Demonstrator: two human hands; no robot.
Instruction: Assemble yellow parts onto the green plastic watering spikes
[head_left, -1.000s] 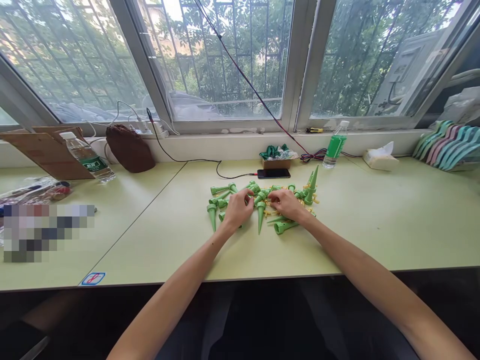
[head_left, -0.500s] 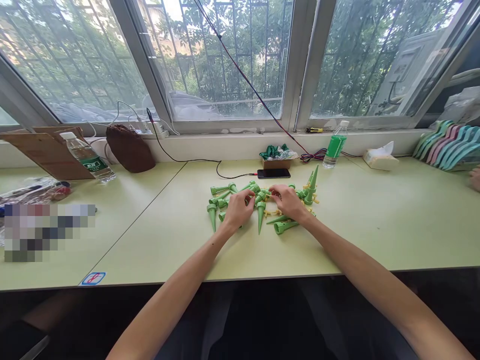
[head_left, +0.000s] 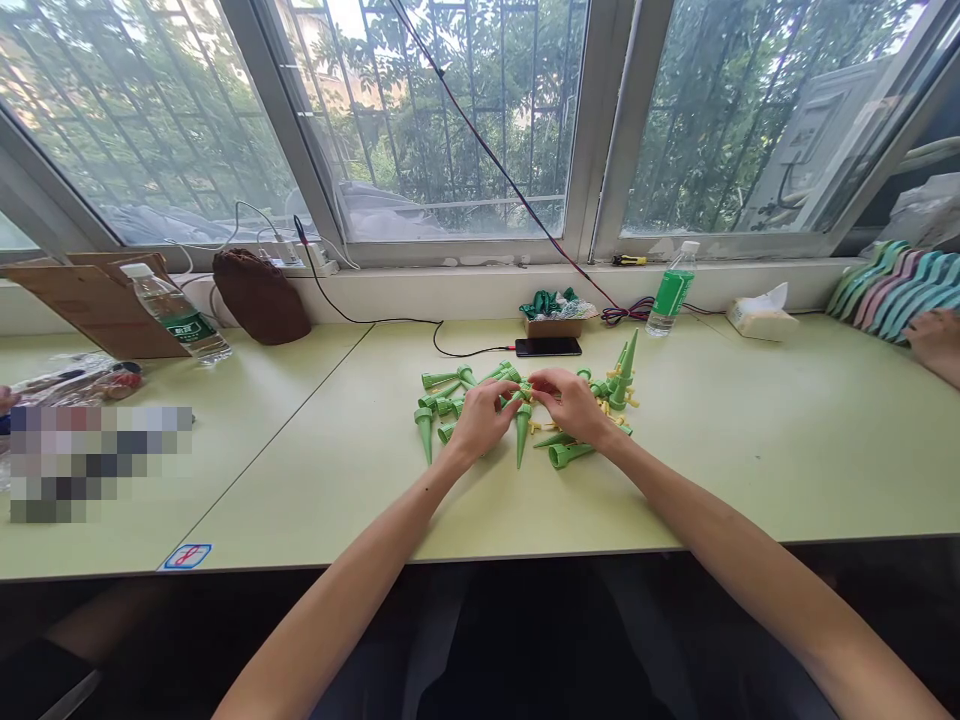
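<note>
Green spike between both hands, light stiff plastic by the look of it

We have the green spike (head_left: pixel 513 401) mid-desk (head_left: pixel 315 490), at the pile's near middle. Left hand (head_left: pixel 481 412): thumb and fingers clamped on the spike. Right hand (head_left: pixel 571 405): fingers drawn in at its collar end; clamped on that or on a small yellow bit, we can't tell.

Handling, our guess: light, rigid, smooth, maybe a bit slippery on the taper; not fragile, though thin tips might bend. We'd take the ribbed collar for grip, body for steadying. Loose spikes (head_left: pixel 424 434) look hollow at the wide end; yellow pieces (head_left: pixel 535 427) look small, so fingertips only.

Containers: small cardboard box (head_left: pixel 553 328) behind the phone (head_left: pixel 548 347), crumpled green and white material in it. Green-label bottle (head_left: pixel 670 292), clear liquid inside. Left-side bottle (head_left: pixel 187 328) leans, level unclear. Tissue pack (head_left: pixel 763 320), one tissue poking out. Plastic bags (head_left: pixel 82 372) far left, contents partly blurred.
</note>
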